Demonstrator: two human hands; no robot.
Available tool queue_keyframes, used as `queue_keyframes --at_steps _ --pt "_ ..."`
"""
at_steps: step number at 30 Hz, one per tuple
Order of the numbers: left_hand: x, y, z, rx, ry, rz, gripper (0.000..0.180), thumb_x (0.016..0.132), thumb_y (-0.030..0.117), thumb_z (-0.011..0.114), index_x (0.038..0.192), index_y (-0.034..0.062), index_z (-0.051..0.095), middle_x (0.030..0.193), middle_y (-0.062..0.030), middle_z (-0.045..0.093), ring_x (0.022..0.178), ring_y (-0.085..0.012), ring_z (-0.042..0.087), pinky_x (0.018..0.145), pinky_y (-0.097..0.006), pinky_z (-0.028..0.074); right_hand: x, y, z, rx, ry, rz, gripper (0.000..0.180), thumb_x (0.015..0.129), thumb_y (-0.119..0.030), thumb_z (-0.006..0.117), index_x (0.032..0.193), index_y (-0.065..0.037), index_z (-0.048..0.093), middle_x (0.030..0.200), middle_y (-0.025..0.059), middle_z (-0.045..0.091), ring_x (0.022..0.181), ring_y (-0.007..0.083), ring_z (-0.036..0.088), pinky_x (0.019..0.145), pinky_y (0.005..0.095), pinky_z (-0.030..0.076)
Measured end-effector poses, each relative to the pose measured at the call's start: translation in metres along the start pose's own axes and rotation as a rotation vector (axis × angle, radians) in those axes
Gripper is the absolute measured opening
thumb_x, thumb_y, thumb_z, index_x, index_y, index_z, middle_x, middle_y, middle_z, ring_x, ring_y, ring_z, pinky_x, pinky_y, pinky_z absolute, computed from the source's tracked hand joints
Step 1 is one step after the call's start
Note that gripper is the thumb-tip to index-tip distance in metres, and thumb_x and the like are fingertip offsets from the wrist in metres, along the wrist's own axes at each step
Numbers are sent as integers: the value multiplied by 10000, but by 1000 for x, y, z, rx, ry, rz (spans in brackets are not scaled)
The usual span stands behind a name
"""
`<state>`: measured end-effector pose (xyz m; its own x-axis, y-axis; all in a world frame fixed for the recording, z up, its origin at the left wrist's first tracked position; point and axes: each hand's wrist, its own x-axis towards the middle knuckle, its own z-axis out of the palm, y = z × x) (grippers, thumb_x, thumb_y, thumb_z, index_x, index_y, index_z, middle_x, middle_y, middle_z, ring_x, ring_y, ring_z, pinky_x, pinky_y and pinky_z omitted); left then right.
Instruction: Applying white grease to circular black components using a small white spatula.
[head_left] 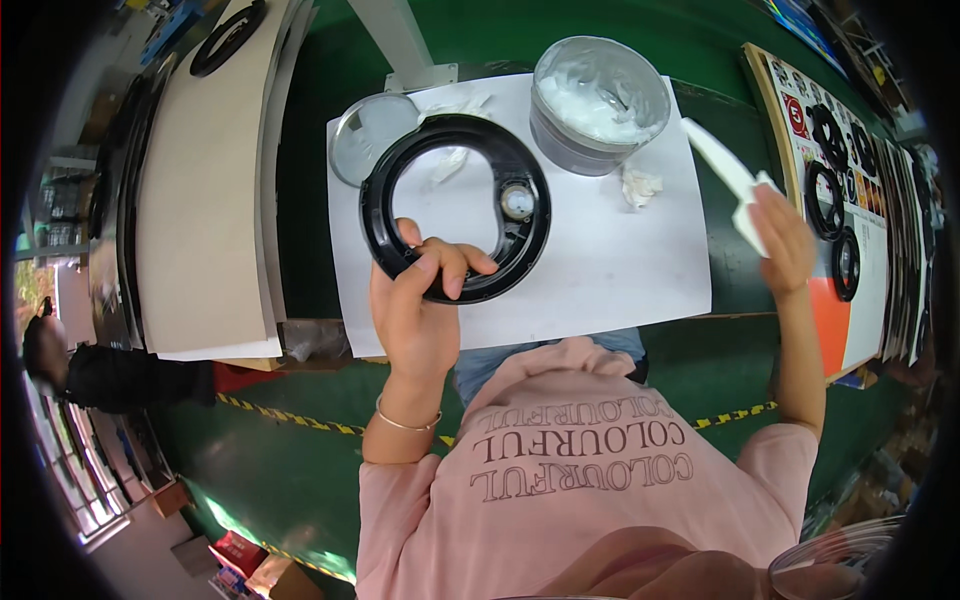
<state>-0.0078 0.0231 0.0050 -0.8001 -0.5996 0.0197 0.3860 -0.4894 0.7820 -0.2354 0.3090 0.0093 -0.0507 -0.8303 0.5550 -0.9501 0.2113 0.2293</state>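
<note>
My left hand (415,315) grips a black ring-shaped plastic part (378,200) by its near edge, fingers hooked through the opening. A small round pale metal-looking disc (517,202) sits in the ring's wider right side. Off to the right, my right hand (788,240) is closed on a long, flat white spatula-like strip (715,155), its tip pointing up and left. Between the hands and farther back stands a grey tub (572,146), holding thick white paste (600,105). The ring is held above a white sheet (620,275) and partly covers a round lid (360,145).
Crumpled white tissue (640,187) lies beside the tub. Pale boards (205,200) at left carry another black ring (228,38). Boards at right hold several black rings (846,262). A metal post (395,40) rises behind the sheet. A person in dark clothes (130,378) is at far left.
</note>
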Motion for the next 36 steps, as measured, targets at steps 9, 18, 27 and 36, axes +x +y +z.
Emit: queue_keyframes --at_steps 9,18,27,36 --pt "-1 -8 13 202 -191 99 139 815 -2 365 935 49 316 571 -94 455 662 -251 550 703 -355 417 66 -56 -40 657 17 129 212 709 35 481 914 15 529 846 170 613 725 292 613 599 319 483" --pt "-3 -4 14 276 -245 156 127 818 -19 348 924 35 305 581 -96 453 660 -239 544 704 -357 426 89 -57 -37 638 -76 72 222 721 52 466 937 3 470 856 191 607 710 300 611 582 323 474" --pt "-3 -2 14 285 -263 152 136 817 -23 350 929 35 299 579 -91 446 650 -232 537 702 -369 430 89 -60 -31 626 -31 63 178 721 30 501 897 11 495 838 180 613 697 289 613 561 313 474" --pt "-5 -6 12 344 -346 220 149 814 -49 333 927 38 291 599 -84 447 687 -221 537 874 -449 356 84 -64 -31 632 -61 180 172 702 42 531 872 26 543 789 141 616 619 233 601 532 265 457"
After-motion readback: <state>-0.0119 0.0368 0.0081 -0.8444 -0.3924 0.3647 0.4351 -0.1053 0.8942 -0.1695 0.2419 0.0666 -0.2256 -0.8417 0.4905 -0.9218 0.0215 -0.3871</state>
